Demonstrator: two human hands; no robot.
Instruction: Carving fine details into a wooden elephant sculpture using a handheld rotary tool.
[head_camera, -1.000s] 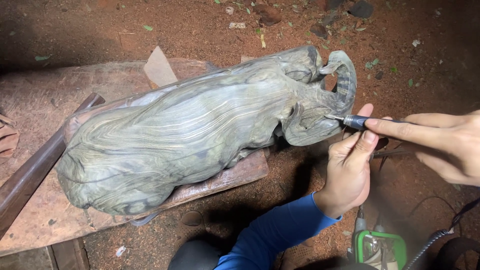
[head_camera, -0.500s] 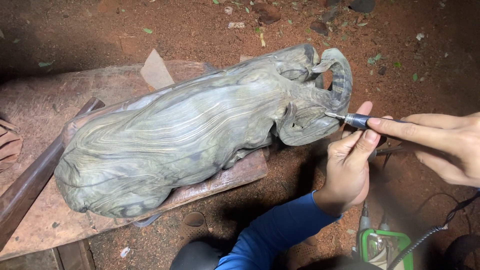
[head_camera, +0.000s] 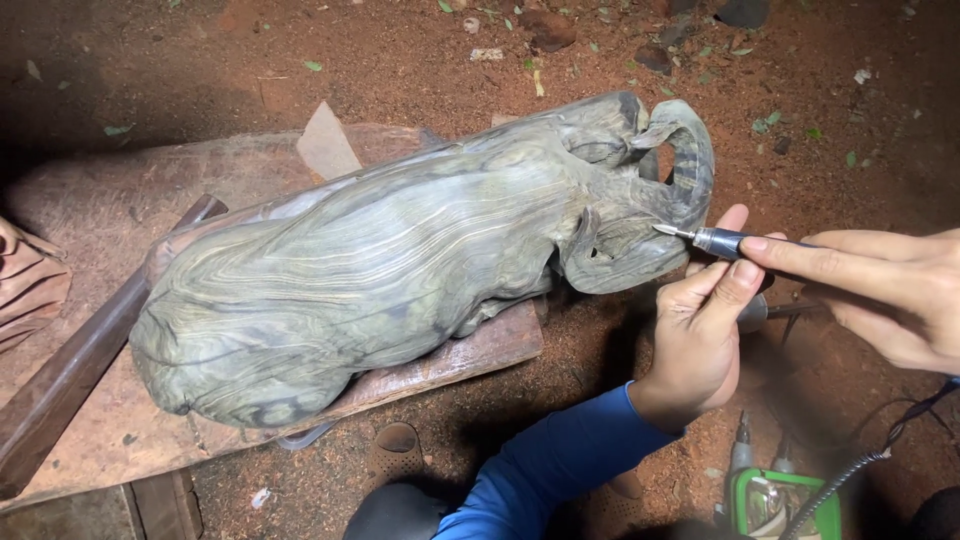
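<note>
Holding a thin grinding pen (head_camera: 722, 241), the right hand (head_camera: 880, 295) gripped it tight while the left hand (head_camera: 700, 335) steadied its tip against the grey-green wood carving (head_camera: 400, 270), which lay along the plank's (head_camera: 90, 440) near edge. Carving looked underway; small, careful strokes seemed needed next.

The left hand (head_camera: 697, 330) rises from the near side on a blue-sleeved forearm, palm turned inward, fingers (head_camera: 742, 282) curled with the thumb pointing up and far. The right hand (head_camera: 880, 295) reaches in from the right edge, its fingers stretched leftward and pinched together, just right of the left thumb.
</note>
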